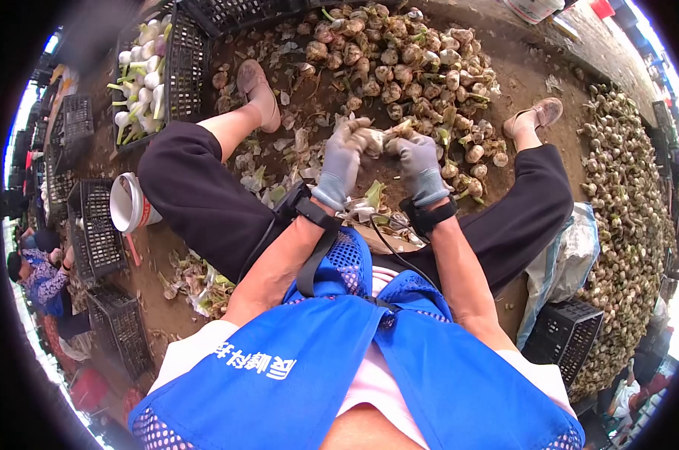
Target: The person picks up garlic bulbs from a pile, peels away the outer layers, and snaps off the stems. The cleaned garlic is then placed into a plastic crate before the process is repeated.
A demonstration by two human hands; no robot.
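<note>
Between my gloved hands is a garlic bulb (372, 141), partly covered by the fingers. My left hand (345, 152), in a grey glove, is closed around the bulb. My right hand (417, 156), gloved the same way, has its fingers closed at the stem end of that garlic; its exact grip is hidden. Just beyond both hands lies a heap of dirty, unpeeled garlic (407, 67). Loose skins and leaf scraps (373, 196) litter the ground below the hands.
A black crate (186, 79) holding cleaned white garlic (138, 94) stands at far left. A white bucket (126, 204) sits beside my left knee. Rightward are a large garlic pile (624, 217), a plastic sack (568, 244) and another crate (563, 337). A person (43, 281) sits at left.
</note>
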